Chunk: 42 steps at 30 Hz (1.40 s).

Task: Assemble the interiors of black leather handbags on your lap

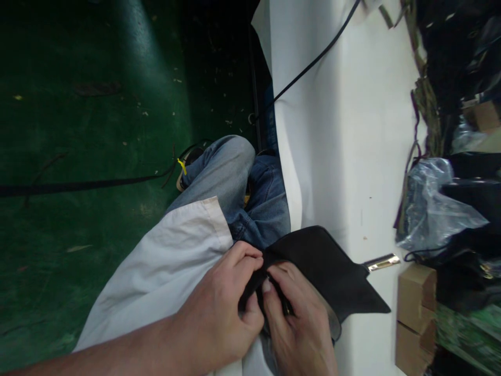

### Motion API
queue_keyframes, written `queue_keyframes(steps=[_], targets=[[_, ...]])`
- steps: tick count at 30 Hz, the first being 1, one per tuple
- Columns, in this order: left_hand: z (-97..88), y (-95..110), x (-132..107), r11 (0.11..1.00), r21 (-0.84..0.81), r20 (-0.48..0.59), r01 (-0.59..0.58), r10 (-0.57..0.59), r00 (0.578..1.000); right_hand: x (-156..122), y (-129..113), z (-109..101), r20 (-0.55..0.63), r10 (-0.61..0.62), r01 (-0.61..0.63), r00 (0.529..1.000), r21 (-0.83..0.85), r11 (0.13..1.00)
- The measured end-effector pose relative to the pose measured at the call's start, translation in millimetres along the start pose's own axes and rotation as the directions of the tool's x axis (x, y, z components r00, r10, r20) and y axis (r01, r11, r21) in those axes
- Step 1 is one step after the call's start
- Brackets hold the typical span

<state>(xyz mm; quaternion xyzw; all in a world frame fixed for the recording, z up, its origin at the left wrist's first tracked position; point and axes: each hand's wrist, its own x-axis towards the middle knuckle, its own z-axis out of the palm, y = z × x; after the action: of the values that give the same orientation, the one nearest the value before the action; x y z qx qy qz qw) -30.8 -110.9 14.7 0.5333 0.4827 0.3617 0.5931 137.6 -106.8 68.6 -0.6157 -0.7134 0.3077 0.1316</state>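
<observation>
A black leather-like piece with pointed corners lies over my lap and the edge of the white table. My left hand is closed on its near left edge, fingers curled over the top and thumb below. Close beside it, my right hand pinches a folded part of the same piece between thumb and fingers. Something small and gold-coloured shows partly under the right fingers; most of it is hidden. From the piece's far right side sticks out a narrow strip with a shiny gold face.
The white-covered table runs along my right, with a black cord across it. Cardboard boxes, a clear plastic bag and dark goods line its far side. To the left is a green floor with scraps and a dark strap.
</observation>
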Motion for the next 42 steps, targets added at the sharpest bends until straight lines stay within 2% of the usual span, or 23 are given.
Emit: queue_keyframes(steps=[4, 6, 11, 13, 19, 26, 30, 34, 39, 42], targets=[[0.4, 1, 2, 1.0, 0.001, -0.009, 0.019, -0.019, 1.0, -7, 5, 3, -0.15, -0.02, 0.009, 0.989, -0.072, 0.997], [-0.7, 1, 3, 0.999, 0.002, 0.007, 0.038, -0.038, 0.999, -10, 7, 4, -0.179, -0.016, 0.001, 0.984, -0.081, 0.997], [-3.0, 2, 5, 0.999, 0.012, 0.023, 0.048, -0.048, 0.999, -4, 7, 2, -0.151, -0.073, 0.067, 0.986, -0.041, 0.997], [-2.9, 3, 4, 0.996, 0.073, 0.023, 0.056, -0.058, 0.998, -1, 8, 1, -0.138, -0.085, 0.077, 0.987, -0.061, 0.995], [-1.1, 3, 1, 0.956, 0.284, -0.067, 0.07, -0.053, 0.996, -4, 12, 3, -0.169, 0.001, -0.024, 0.986, -0.134, 0.991], [-4.2, 0, 6, 0.939, 0.345, -0.005, -0.012, 0.015, 1.0, 0, 13, 11, -0.145, -0.106, 0.083, 0.984, -0.154, 0.985], [-7.8, -2, 5, 0.917, 0.371, -0.002, -0.144, 0.156, 0.988, 4, 14, 11, -0.138, -0.159, 0.139, 0.978, -0.139, 0.98], [-12.6, 0, 4, 0.861, 0.434, 0.047, -0.265, 0.272, 0.961, 6, 15, 9, -0.104, -0.183, 0.17, 0.978, -0.122, 0.978], [-23.1, 10, 13, 0.783, 0.539, 0.157, -0.312, 0.27, 0.95, 13, 12, 8, -0.075, -0.194, 0.189, 0.978, -0.068, 0.98], [-29.4, 14, 19, 0.749, 0.59, 0.174, -0.301, 0.246, 0.954, 19, 11, 11, -0.068, -0.176, 0.174, 0.982, -0.026, 0.984]])
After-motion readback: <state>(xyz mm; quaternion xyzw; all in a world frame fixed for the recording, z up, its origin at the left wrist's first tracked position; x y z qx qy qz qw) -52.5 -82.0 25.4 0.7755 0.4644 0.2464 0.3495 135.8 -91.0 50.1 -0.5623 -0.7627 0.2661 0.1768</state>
